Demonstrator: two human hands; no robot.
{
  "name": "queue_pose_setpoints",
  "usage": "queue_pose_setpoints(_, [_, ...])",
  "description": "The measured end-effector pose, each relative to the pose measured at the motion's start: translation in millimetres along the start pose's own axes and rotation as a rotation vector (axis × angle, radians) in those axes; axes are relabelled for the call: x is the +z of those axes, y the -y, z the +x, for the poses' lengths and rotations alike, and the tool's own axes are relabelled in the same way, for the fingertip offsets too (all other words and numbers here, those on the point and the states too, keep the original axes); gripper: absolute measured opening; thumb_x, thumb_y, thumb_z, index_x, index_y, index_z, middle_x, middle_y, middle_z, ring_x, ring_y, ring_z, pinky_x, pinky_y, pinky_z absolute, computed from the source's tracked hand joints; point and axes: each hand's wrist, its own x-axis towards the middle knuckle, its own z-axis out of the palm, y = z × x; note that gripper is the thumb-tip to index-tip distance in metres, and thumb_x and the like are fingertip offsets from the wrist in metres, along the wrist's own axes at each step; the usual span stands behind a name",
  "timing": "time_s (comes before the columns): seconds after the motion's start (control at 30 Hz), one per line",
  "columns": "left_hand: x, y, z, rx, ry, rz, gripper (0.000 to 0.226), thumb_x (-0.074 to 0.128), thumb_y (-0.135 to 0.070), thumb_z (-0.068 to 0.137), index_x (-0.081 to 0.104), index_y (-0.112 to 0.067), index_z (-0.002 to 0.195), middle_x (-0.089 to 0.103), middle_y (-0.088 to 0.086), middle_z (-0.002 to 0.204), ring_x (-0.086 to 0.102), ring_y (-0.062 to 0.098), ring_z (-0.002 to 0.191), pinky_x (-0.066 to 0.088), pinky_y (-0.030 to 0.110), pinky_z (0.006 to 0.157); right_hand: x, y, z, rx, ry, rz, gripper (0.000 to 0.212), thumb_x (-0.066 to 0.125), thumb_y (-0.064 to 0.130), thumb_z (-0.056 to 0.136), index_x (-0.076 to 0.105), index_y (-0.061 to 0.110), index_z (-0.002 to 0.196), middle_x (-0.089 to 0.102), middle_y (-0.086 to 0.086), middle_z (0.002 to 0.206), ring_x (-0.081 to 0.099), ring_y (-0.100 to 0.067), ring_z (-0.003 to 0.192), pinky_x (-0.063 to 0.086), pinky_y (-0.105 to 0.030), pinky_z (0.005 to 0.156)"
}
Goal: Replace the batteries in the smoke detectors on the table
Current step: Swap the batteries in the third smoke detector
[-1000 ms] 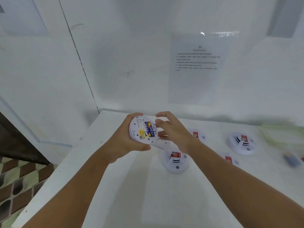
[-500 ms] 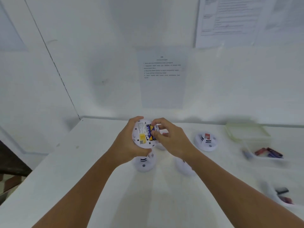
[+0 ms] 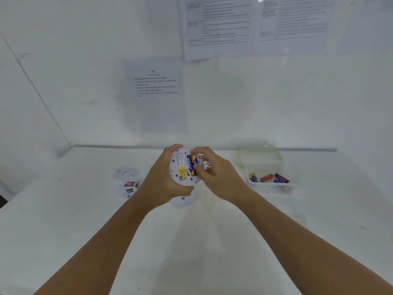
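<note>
A white surface point(image 3: 63, 231) meets white walls hung with 3 printed sheets point(image 3: 158, 94). Above it, the left hand point(image 3: 163, 179) grips an upturned smoke detector point(image 3: 181, 169); the right hand point(image 3: 214, 173) pinches its blue battery point(image 3: 190, 163). A battery tub point(image 3: 269, 182) sits right.

Bare forearms, bare hands point(image 3: 191, 179)

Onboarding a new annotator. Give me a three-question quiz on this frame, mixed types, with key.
1. True or false: the left hand grips the held detector with its back side facing the camera.
2. What is the right hand touching? A) the tray B) the battery C) a paper
3. Fill in: loose batteries lie in the ____ to the person's right.

Key: 1 true; 2 B; 3 tray. Another detector sits on the table, to the left.
</note>
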Motion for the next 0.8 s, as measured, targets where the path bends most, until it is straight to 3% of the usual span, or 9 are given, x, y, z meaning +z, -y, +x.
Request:
queue_pose_setpoints(0.07, [14.6, -11.4, 1.3, 0.018, 0.002, -0.014, 0.104, 0.096, -0.002, 0.060, 0.039, -0.029, 0.143, 0.062, -0.014, 0.124, 0.065, 0.007, 0.112, 0.058, 0.021, 0.082, -8.7, -8.9, -10.1, -0.022, -0.051, -0.024, 0.026, 0.053, 0.025, 0.105, 0.054, 0.033, 0.129, 0.067, 0.008, 0.117, 0.072, -0.009, 0.089, 0.056, -0.021, 0.073])
queue_pose_setpoints(0.17, [38.3, -18.6, 3.7, 0.021, 0.029, -0.060, 0.103, 0.093, 0.007, 0.061, 0.040, -0.026, 0.143, 0.063, -0.010, 0.123, 0.066, 0.006, 0.109, 0.058, 0.020, 0.075, -23.4, -18.8, -24.9, -0.044, -0.129, -0.084, 0.026, 0.056, 0.023, 0.102, 0.055, 0.030, 0.128, 0.062, 0.005, 0.119, 0.065, -0.010, 0.103, 0.056, -0.027, 0.085])
queue_pose_setpoints(0.27, [60.9, -20.0, 8.1, 0.021, 0.070, -0.107, 0.103, 0.092, 0.011, 0.058, 0.043, -0.032, 0.138, 0.065, -0.012, 0.118, 0.068, 0.013, 0.108, 0.062, 0.032, 0.078, -39.2, -23.5, -40.1, -0.041, -0.214, -0.115, 0.029, 0.062, 0.021, 0.098, 0.057, 0.028, 0.126, 0.052, 0.005, 0.119, 0.056, -0.005, 0.110, 0.047, -0.017, 0.092])
queue_pose_setpoints(0.33, [75.5, -24.5, 11.1, 0.035, 0.104, -0.133, 0.100, 0.090, 0.005, 0.055, 0.046, -0.043, 0.132, 0.066, -0.013, 0.119, 0.069, 0.018, 0.108, 0.063, 0.043, 0.080, -47.6, -27.3, -48.4, -0.035, -0.259, -0.165, 0.028, 0.064, 0.022, 0.096, 0.058, 0.027, 0.122, 0.052, 0.006, 0.118, 0.055, -0.008, 0.108, 0.047, -0.021, 0.093])
queue_pose_setpoints(0.43, [94.6, -31.9, 15.3, 0.056, 0.141, -0.150, 0.098, 0.090, -0.004, 0.054, 0.047, -0.052, 0.127, 0.065, -0.014, 0.120, 0.069, 0.019, 0.108, 0.063, 0.045, 0.082, -58.0, -34.2, -61.0, -0.041, -0.361, -0.288, 0.022, 0.064, 0.023, 0.095, 0.059, 0.025, 0.117, 0.056, 0.007, 0.115, 0.051, -0.014, 0.103, 0.046, -0.031, 0.091])
queue_pose_setpoints(0.6, [116.7, -36.1, 19.4, 0.081, 0.210, -0.157, 0.103, 0.094, -0.013, 0.053, 0.043, -0.037, 0.139, 0.063, -0.008, 0.124, 0.067, 0.016, 0.110, 0.061, 0.034, 0.082, -72.2, -36.5, -80.8, 0.008, -0.426, -0.280, 0.015, 0.064, 0.024, 0.095, 0.059, 0.028, 0.109, 0.062, 0.011, 0.103, 0.061, -0.010, 0.092, 0.054, -0.035, 0.079])
queue_pose_setpoints(0.7, [125.5, -36.7, 19.8, 0.092, 0.225, -0.148, 0.102, 0.095, -0.001, 0.058, 0.042, -0.033, 0.139, 0.058, -0.012, 0.125, 0.061, 0.001, 0.111, 0.056, 0.020, 0.082, -80.8, -30.7, -89.6, 0.132, -0.556, -0.034, 0.015, 0.069, 0.020, 0.094, 0.061, 0.027, 0.105, 0.067, 0.011, 0.095, 0.068, -0.009, 0.085, 0.057, -0.024, 0.072])
queue_pose_setpoints(0.8, [125.7, -34.9, 21.1, 0.094, 0.229, -0.094, 0.104, 0.096, -0.005, 0.059, 0.040, -0.034, 0.142, 0.051, -0.021, 0.125, 0.053, -0.012, 0.110, 0.050, 0.008, 0.082, -92.2, -34.6, -99.1, 0.329, -0.588, 0.085, 0.017, 0.069, 0.017, 0.091, 0.062, 0.028, 0.101, 0.070, 0.008, 0.088, 0.071, -0.005, 0.075, 0.057, -0.025, 0.068])
